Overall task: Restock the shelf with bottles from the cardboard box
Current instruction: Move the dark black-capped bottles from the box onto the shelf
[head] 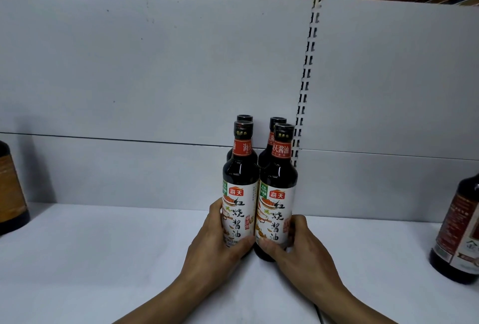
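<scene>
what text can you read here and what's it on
"海天": red logo, front left soy sauce bottle and front right soy sauce bottle
"红烧酱油": big black characters, both their labels
"天酱油": front right bottle's red neck band
"SAUCE FOR": foot of front left label, partly behind left hand
Too blurred: small print, labels of left-edge bottle and right-edge bottle
</scene>
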A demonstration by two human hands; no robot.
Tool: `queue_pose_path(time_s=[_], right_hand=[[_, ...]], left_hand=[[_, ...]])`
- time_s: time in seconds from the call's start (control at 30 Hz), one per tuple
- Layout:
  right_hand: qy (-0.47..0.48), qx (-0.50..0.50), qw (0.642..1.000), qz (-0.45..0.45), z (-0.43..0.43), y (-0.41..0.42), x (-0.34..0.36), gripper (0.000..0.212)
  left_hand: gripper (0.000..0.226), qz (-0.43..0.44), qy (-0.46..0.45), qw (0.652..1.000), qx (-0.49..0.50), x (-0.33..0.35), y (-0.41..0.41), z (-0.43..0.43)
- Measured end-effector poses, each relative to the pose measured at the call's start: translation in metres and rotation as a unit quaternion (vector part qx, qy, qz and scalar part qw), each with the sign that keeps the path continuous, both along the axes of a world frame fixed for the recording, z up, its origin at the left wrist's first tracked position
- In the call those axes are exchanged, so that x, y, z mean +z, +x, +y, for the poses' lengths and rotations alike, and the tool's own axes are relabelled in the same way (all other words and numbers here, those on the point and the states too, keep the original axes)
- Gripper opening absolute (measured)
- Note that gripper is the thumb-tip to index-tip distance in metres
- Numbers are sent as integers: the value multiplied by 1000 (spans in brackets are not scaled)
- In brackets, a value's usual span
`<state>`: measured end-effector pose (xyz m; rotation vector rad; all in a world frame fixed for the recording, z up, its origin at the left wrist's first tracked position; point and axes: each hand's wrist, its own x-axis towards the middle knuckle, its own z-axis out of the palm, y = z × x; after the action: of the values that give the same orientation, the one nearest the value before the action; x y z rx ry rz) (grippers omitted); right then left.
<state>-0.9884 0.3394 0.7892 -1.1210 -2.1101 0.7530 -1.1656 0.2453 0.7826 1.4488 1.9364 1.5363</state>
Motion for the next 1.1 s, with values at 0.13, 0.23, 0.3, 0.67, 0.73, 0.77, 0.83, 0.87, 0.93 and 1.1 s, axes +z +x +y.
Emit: queue_pose_path(time_s=[0.13,0.23,0.3,0.67,0.73,0.77,0.83,0.87,0.93,1.1], right_hand=[[8,0,1000,-13,0,0,0,58],[3,3,1000,-14,1,0,0,57],[4,6,1000,-14,1,0,-1,58],[21,10,1000,-11,0,1,-2,51],[26,12,1000,-12,0,1,-1,50],[27,12,999,-12,0,1,-1,51],[28,12,999,-15,0,1,-2,51],[28,12,999,-15,0,1,-2,51],[30,10,999,-16,-1,1,-1,51],[44,7,999,-32,-2,1,1,49]], left_hand=[[78,1,1,1000,1,0,0,0],[78,6,-2,1000,2,0,0,0],[78,10,-1,1000,6,-1,0,0],[76,41,7,999,36,1,5,-1],[76,44,7,998,37,1,5,-1],[76,44,8,998,37,1,6,-1],[77,39,10,999,36,0,6,-2],[77,36,12,999,35,1,6,-2],[76,35,12,999,34,1,6,-2],[78,33,10,999,26,3,4,-2]])
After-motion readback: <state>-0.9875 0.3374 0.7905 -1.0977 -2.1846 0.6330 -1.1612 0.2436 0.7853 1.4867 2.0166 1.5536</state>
